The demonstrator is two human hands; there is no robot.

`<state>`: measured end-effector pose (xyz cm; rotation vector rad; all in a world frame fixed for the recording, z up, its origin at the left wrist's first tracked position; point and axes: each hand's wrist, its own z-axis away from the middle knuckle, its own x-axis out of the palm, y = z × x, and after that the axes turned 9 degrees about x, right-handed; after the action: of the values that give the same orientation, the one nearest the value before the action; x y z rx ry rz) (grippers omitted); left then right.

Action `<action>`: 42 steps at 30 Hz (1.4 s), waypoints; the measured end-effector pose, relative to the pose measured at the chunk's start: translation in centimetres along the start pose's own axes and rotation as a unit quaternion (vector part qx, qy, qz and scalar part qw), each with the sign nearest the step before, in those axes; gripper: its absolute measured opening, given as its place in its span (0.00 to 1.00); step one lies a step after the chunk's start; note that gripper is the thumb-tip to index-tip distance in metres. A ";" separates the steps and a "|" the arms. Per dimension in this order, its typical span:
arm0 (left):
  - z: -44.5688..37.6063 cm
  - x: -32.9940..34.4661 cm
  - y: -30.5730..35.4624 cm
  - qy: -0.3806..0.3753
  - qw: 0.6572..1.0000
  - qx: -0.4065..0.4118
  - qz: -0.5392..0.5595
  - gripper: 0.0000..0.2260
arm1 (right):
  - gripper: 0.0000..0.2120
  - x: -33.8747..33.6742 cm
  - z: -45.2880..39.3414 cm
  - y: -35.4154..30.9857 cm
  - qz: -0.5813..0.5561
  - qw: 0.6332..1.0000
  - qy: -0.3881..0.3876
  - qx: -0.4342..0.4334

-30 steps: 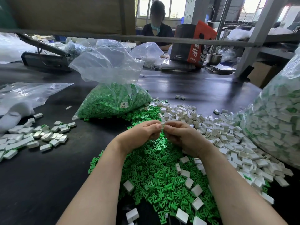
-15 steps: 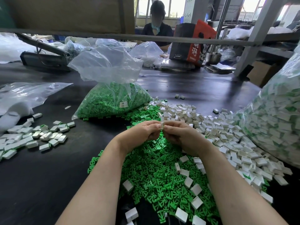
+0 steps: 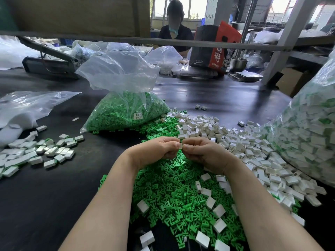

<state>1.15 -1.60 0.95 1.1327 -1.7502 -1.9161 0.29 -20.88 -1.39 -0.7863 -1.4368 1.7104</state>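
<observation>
— Head view: your left hand [image 3: 155, 151] and right hand [image 3: 204, 153] meet, fingers curled, pinching one small white housing [image 3: 180, 146] just above the green inserts [image 3: 172, 192].

— You're early on, I'd judge. Your finished pile [image 3: 36, 153] on the surface [image 3: 54, 205] at left is small, and the loose white housings [image 3: 244, 147] at right are plentiful.

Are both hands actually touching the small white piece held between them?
Touching. The head view shows the small white piece pinched between the fingertips of the left hand and the right hand, with no gap on either side.
</observation>
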 end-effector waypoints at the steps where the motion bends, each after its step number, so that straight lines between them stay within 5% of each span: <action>1: 0.0 -0.1 0.0 -0.003 1.000 -0.004 -0.011 0.11 | 0.10 0.0 0.0 0.0 0.007 1.000 -0.001 0.001; 7: 0.0 -0.3 -0.3 0.028 0.999 0.010 0.026 0.12 | 0.18 0.3 -0.3 0.1 0.015 0.999 0.032 -0.020; 11: -0.1 -0.2 -0.7 0.053 0.998 0.021 0.034 0.12 | 0.11 0.8 -0.6 0.0 0.005 0.998 0.063 -0.027; 16: 0.0 -0.6 -0.8 0.101 0.992 0.046 0.062 0.13 | 0.14 0.9 -0.3 -0.5 -0.019 0.986 0.147 -0.076; 35: -0.1 -0.7 -1.1 0.092 0.992 0.064 0.059 0.11 | 0.13 2.1 -0.3 -1.5 0.114 0.973 0.181 -0.082; 42: -0.2 -0.4 -1.1 0.106 0.991 0.047 0.072 0.12 | 0.14 1.6 -0.2 -1.1 0.093 0.985 0.137 -0.059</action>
<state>1.87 -1.29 0.04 1.1600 -1.7694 -1.5825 -0.20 -19.30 -0.33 -1.2030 -1.3165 1.5875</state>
